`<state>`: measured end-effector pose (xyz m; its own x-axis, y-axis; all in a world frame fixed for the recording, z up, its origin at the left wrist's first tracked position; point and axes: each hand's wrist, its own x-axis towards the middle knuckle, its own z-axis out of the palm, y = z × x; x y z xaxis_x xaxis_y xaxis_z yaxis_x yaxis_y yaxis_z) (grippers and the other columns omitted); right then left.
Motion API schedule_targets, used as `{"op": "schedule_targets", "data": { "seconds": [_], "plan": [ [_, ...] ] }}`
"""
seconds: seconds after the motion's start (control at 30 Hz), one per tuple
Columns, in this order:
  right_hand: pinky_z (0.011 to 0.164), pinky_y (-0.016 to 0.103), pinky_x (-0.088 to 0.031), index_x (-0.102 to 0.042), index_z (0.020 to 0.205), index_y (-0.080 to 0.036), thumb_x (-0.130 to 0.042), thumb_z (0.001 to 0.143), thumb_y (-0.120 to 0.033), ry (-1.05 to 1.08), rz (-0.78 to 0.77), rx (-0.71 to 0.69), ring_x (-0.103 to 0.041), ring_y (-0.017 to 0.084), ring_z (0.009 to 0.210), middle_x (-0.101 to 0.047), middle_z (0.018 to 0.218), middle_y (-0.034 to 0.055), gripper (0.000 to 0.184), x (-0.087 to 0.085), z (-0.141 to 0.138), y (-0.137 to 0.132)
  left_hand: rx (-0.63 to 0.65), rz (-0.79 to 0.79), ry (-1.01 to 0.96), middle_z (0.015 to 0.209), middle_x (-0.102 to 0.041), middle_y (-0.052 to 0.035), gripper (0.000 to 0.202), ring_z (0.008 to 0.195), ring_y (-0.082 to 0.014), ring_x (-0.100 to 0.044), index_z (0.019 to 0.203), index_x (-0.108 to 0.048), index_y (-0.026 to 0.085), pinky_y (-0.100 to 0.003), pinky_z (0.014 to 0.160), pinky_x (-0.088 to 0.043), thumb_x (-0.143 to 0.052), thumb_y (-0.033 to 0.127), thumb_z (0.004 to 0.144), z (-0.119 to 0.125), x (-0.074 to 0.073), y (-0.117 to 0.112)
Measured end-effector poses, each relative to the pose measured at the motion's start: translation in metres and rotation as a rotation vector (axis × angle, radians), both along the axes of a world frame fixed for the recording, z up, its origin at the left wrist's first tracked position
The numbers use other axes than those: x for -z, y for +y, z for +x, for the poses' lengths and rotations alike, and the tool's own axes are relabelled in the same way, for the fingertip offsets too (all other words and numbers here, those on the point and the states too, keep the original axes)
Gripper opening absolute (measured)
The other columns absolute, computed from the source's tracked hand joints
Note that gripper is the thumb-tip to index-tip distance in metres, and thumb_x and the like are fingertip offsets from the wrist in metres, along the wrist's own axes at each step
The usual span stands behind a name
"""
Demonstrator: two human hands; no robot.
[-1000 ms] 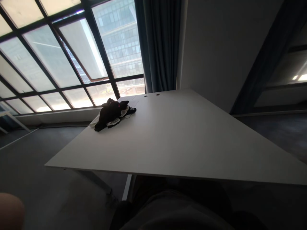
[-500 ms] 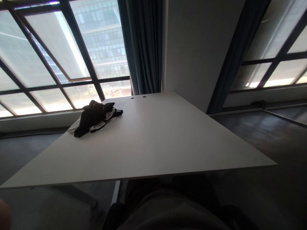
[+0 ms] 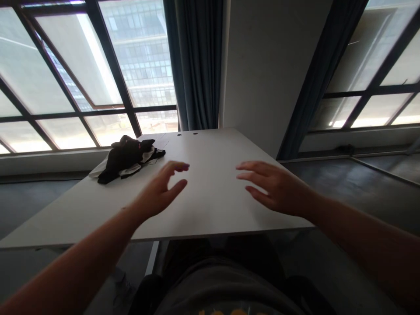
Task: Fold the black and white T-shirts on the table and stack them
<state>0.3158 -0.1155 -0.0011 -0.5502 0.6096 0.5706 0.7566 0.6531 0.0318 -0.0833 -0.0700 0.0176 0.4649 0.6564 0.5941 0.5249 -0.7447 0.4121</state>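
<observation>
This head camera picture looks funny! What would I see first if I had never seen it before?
You would probably see the big bright windows first, filling the top of the picture on both sides of a dark curtain. Below them, both open hands reach out over a white table, the left hand and the right hand apart. A pile of dark cloth lies on the table's far left, nearest the left hand.

A crumpled black fabric bundle [image 3: 126, 158] sits in a loose, flattened heap on a white tabletop [image 3: 210, 192], at ten o'clock from the tabletop's centre; a thin white cloth [image 3: 98, 171] pokes out from beneath it at nine o'clock; a second white fold shows at the bundle's two o'clock side; a tiny pink fleck marks the fabric there.
</observation>
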Motion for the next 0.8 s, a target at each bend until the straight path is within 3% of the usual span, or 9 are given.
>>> {"op": "schedule_targets", "data": {
  "seconds": [0.1,0.2,0.33,0.43,0.53,0.63,0.8],
  "plan": [
    [0.117,0.042,-0.046,-0.074,0.124,-0.021,-0.060,0.100,-0.025,-0.091,-0.265,-0.019,-0.061,0.026,0.131,-0.066,0.142,0.0129,0.029,0.030,-0.014,0.054,-0.093,-0.179,0.207,0.133,-0.064,-0.0123,0.031,0.126,-0.0316,-0.063,0.123,-0.065,0.023,-0.051,0.111,-0.050,-0.057,0.038,0.097,0.017,0.059,0.028],
    [0.115,0.037,-0.046,-0.074,0.123,-0.014,-0.059,0.097,-0.022,-0.036,-0.435,0.129,-0.063,0.026,0.127,-0.068,0.137,0.0169,0.031,0.065,-0.012,0.127,-0.144,-0.267,0.430,0.140,-0.062,-0.0128,0.035,0.130,-0.0348,-0.060,0.126,-0.066,0.024,-0.055,0.114,-0.046,-0.060,0.038,0.094,0.027,0.099,0.087],
    [0.118,0.042,-0.042,-0.074,0.124,-0.013,-0.057,0.097,-0.028,0.005,-0.482,0.211,-0.061,0.028,0.129,-0.067,0.137,0.0178,0.036,0.090,0.001,0.210,-0.079,-0.191,0.509,0.147,-0.059,-0.0093,0.039,0.135,-0.0315,-0.056,0.134,-0.065,0.028,-0.053,0.117,-0.042,-0.054,0.043,0.100,0.035,0.110,0.164],
    [0.124,0.045,-0.035,-0.067,0.140,-0.012,-0.053,0.100,-0.037,-0.024,-0.502,0.244,-0.051,0.031,0.142,-0.057,0.152,0.0198,0.050,0.101,0.010,0.244,-0.067,-0.201,0.514,0.151,-0.058,-0.0091,0.043,0.139,-0.0294,-0.055,0.139,-0.064,0.027,-0.049,0.121,-0.041,-0.053,0.041,0.100,0.041,0.109,0.197],
    [0.127,0.050,-0.027,-0.056,0.155,-0.017,-0.044,0.103,-0.046,-0.047,-0.533,0.273,-0.040,0.032,0.153,-0.044,0.165,0.0170,0.060,0.114,0.015,0.249,-0.083,-0.223,0.542,0.161,-0.050,-0.0105,0.051,0.150,-0.0293,-0.045,0.151,-0.057,0.025,-0.048,0.126,-0.034,-0.048,0.039,0.103,0.042,0.117,0.201],
    [0.129,0.055,-0.021,-0.049,0.161,-0.022,-0.039,0.105,-0.049,-0.086,-0.587,0.288,-0.030,0.034,0.158,-0.034,0.171,0.0140,0.062,0.119,0.014,0.236,-0.066,-0.231,0.605,0.170,-0.038,-0.0081,0.054,0.159,-0.0300,-0.031,0.159,-0.049,0.029,-0.052,0.131,-0.024,-0.043,0.042,0.107,0.041,0.125,0.184],
    [0.130,0.052,-0.016,-0.042,0.164,-0.020,-0.036,0.106,-0.044,-0.130,-0.659,0.356,-0.024,0.034,0.161,-0.027,0.173,0.0149,0.063,0.104,0.001,0.220,-0.029,-0.254,0.668,0.174,-0.025,-0.0087,0.062,0.162,-0.0340,-0.020,0.165,-0.039,0.029,-0.058,0.130,-0.019,-0.039,0.055,0.108,0.052,0.124,0.164]
  ]
}}
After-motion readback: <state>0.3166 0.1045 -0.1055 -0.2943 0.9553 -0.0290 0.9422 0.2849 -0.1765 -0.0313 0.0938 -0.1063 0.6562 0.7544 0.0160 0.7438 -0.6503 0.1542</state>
